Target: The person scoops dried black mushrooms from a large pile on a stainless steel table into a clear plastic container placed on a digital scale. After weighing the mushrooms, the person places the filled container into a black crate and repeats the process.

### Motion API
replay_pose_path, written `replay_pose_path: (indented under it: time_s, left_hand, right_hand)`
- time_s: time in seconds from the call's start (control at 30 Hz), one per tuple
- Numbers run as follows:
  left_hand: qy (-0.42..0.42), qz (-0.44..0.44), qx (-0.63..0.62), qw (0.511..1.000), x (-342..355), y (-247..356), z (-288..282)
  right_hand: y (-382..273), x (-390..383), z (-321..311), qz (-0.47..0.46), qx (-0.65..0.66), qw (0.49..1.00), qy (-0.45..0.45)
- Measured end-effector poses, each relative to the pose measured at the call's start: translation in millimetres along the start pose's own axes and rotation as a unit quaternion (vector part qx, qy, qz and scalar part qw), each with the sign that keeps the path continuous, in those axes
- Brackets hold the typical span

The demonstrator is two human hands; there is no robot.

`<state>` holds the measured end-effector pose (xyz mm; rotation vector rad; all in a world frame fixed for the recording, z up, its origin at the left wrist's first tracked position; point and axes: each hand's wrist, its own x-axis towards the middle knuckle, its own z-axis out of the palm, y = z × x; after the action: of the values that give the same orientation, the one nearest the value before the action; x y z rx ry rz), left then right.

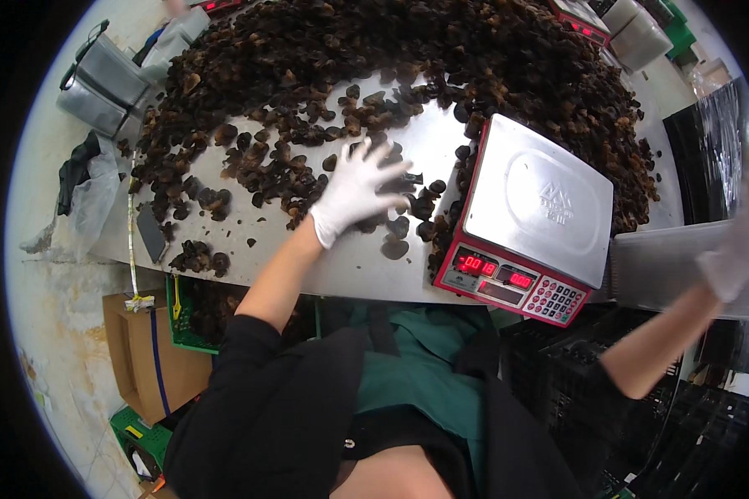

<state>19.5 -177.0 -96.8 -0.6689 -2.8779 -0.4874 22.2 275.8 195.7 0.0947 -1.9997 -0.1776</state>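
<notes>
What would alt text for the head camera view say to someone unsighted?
A white-gloved left hand is spread over dark, crinkled pieces strewn across a metal table, left of a red scale. The right hand, blurred, is near a translucent bin.

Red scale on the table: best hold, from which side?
Probably the red scale by both side edges of its base, low from left and right. It sits flat; the broad smooth pan offers no handle, and the keypad lies along the near edge. Dark pieces crowd its left side.
</notes>
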Motion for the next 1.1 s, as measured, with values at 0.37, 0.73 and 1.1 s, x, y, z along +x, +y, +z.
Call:
replay_pose_path:
  time_s: [0.37,0.73,1.1]
  left_hand:
    - [0.062,-0.009,0.057,0.996,-28.6,29.0,24.5]
    - [0.149,0.038,0.015,0.988,-18.6,18.1,45.6]
    - [0.246,0.167,-0.177,0.938,83.0,109.1,-38.9]
  right_hand:
    - [-150.4,-198.3,11.1,-0.045,0.306,0.902,-0.301]
    - [-114.9,-239.9,24.1,0.351,0.237,0.853,-0.304]
    - [-135.4,-208.2,18.9,0.549,0.406,0.634,-0.362]
